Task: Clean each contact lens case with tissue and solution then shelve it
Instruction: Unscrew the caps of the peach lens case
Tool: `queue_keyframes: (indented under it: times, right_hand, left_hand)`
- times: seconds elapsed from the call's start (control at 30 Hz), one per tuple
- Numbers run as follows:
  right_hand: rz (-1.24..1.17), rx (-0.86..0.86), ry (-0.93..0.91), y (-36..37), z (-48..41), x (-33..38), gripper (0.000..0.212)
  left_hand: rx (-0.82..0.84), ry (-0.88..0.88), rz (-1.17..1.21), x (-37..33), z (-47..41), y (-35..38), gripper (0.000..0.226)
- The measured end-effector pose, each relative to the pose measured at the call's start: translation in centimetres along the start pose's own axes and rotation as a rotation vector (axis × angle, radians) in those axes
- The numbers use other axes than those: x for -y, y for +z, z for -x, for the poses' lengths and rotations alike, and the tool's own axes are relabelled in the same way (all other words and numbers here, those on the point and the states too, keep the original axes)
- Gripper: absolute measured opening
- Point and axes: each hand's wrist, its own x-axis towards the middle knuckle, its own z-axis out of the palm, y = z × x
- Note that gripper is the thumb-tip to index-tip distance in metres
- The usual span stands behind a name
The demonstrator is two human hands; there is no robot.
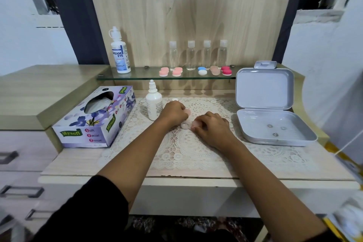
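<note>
A clear contact lens case lies on the lace mat between my hands. My left hand pinches a pale pink cap just above the case's left well. My right hand grips the other pink cap on the case's right side. A small white solution bottle stands left of my left hand, its cap lying behind. The tissue box sits at the left. Several cleaned cases rest on the glass shelf.
An open grey plastic box lies at the right, with three small round things in its base. A large Dream Eye bottle and several clear bottles stand on the shelf. Drawers are at the left.
</note>
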Motion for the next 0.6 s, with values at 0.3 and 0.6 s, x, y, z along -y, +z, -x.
queue_keyframes:
  times: [0.3,0.6]
  right_hand:
    - [0.011,0.006,0.003,0.0,0.1,0.0,0.032]
    - [-0.005,-0.005,0.020,0.0,0.1,0.1,0.034]
  left_hand:
    - [-0.067,0.069,0.061,0.3,2.0,-0.4,0.041]
    - [-0.003,0.249,-0.044,2.0,5.0,-0.4,0.038]
